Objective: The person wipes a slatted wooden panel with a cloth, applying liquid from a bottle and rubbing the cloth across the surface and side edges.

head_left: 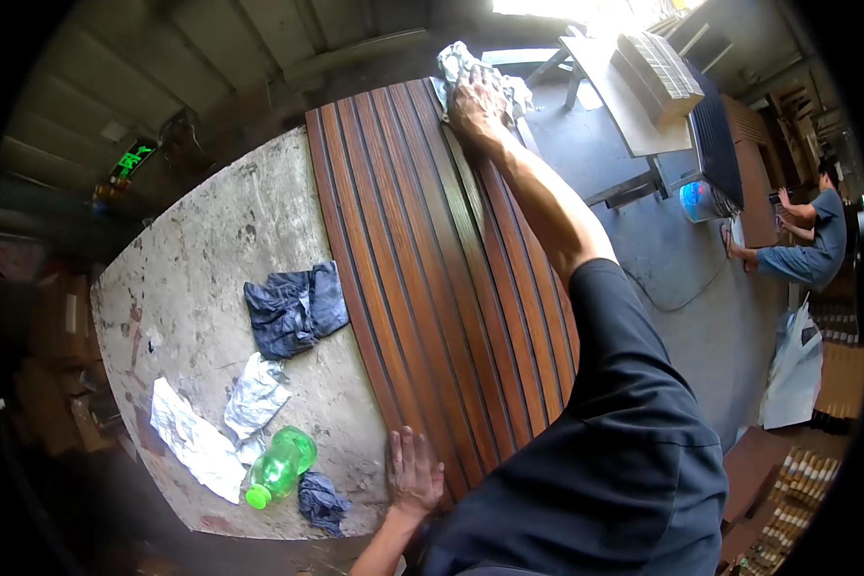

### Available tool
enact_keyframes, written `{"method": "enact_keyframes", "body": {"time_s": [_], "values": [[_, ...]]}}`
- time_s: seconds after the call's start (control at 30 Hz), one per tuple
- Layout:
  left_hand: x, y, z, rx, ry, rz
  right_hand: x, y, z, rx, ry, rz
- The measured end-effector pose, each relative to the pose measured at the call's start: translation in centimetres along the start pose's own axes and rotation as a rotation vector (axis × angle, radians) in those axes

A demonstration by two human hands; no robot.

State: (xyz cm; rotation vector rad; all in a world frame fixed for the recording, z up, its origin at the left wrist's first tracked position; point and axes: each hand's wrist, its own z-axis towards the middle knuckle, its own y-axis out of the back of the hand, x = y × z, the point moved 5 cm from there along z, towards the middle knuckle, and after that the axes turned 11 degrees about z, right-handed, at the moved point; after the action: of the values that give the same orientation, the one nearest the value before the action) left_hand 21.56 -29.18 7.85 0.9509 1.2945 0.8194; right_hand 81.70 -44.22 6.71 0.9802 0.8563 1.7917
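Note:
A long panel (408, 288) with reddish-brown wood-grain slats and dark grooves lies lengthwise on the worktable (211, 240). My right arm stretches over it to the far end, where my right hand (477, 101) is closed on a crumpled pale rag (453, 60), pressed at the panel's far edge. Close to my body, my left hand (415, 472) rests flat with straight fingers at the near left edge of the panel. It holds nothing. Left of the panel lie a folded dark blue cloth (296, 307) and a crumpled whitish rag (256, 396).
On the table's near left are a green plastic bottle (283, 463) on its side, a white cloth (192, 442) and a small dark rag (323, 503). A second table (634, 125) carries a carton (658, 77). A person (806, 230) sits at the right near a bucket (699, 204).

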Motion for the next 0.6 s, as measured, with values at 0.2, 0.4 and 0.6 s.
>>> {"method": "enact_keyframes", "body": {"time_s": [0.2,0.4,0.6], "values": [[0.0,-0.7,0.2,0.02,-0.019,-0.025,0.2,7.3,-15.7,0.096,0.053,0.017],[0.3,-0.6,0.0,0.037,-0.019,-0.009,1.9,14.7,-29.1,0.298,-0.201,0.017],[0.0,-0.6,0.0,0.043,-0.021,0.006,-2.3,7.3,-11.7,0.031,-0.069,-0.037]]}}
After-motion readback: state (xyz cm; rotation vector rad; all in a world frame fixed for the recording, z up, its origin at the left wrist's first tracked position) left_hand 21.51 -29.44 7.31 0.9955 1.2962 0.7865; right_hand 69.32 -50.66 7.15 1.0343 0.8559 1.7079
